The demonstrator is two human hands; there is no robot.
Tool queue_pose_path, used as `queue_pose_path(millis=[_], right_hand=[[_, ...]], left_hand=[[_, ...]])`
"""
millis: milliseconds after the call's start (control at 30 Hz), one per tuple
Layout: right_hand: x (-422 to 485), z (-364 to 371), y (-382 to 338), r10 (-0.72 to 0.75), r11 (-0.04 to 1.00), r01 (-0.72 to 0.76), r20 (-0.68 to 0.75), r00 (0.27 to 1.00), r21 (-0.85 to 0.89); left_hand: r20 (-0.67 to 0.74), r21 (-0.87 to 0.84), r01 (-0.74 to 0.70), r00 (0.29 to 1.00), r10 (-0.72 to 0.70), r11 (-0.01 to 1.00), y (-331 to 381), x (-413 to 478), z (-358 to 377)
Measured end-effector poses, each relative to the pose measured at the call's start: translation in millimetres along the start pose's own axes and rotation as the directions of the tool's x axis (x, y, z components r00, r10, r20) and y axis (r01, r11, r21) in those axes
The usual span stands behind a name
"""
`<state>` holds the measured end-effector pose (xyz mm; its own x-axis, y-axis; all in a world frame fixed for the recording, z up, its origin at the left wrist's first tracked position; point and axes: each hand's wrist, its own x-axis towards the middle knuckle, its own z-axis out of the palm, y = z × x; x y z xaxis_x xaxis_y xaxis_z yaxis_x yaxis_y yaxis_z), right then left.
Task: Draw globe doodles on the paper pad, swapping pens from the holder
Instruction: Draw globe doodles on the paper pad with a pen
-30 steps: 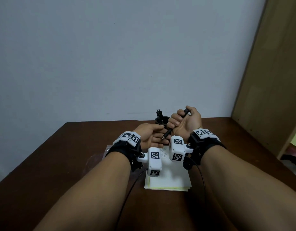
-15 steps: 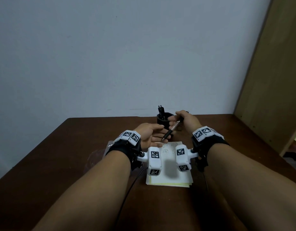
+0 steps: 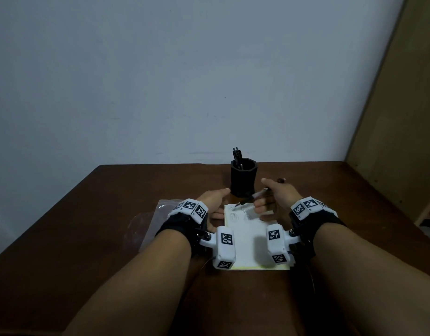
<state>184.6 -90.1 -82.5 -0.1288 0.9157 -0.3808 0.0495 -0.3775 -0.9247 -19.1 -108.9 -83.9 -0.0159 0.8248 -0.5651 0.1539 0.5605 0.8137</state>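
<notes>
A white paper pad (image 3: 250,241) with faint circle doodles near its top lies on the brown table (image 3: 88,238). My right hand (image 3: 274,197) grips a pen (image 3: 251,198) whose tip points down-left, just above the pad's top left corner. My left hand (image 3: 212,202) rests at the pad's left edge, fingers relaxed, holding nothing. Behind the pad stands a black pen holder (image 3: 243,180) with a black pen (image 3: 237,156) sticking out of it. Both wrists wear black straps with white marker blocks.
A clear plastic sleeve (image 3: 148,221) lies on the table left of the pad. A wooden cabinet side (image 3: 403,117) rises at the right, and a plain wall stands behind the table's far edge.
My right hand has come down from in front of the holder toward the pad, turning the pen tip down to the paper. My left hand has let go of the pen tip and moved left.
</notes>
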Motion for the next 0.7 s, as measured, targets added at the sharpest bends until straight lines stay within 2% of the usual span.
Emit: queue_pose_path(millis=[133, 333, 433, 533, 700], right_hand=[[-7, 0, 5, -0.066, 0.977, 0.08, 0.073, 0.995, -0.198], [-11, 19, 9, -0.128, 0.958, 0.153, 0.114, 0.985, -0.245], [-10, 25, 11, -0.195, 0.916, 0.229, 0.133, 0.972, -0.33], [-8, 30, 12, -0.245, 0.856, 0.282, 0.141, 0.959, -0.434], [-8, 33, 16, -0.28, 0.822, 0.315, 0.145, 0.949, -0.475]], left_hand=[[0.003, -0.002, -0.012, 1.0, 0.012, 1.0, -4, 3, 4], [-0.05, 0.147, 0.014, 0.999, -0.007, 0.989, -5, 2, 8], [-0.077, 0.245, 0.016, 0.997, 0.003, 0.969, -5, 0, 7], [-0.065, 0.288, -0.016, 0.997, 0.037, 0.957, -4, -2, 4], [-0.004, 0.343, -0.061, 0.998, 0.067, 0.938, -8, 1, -1]])
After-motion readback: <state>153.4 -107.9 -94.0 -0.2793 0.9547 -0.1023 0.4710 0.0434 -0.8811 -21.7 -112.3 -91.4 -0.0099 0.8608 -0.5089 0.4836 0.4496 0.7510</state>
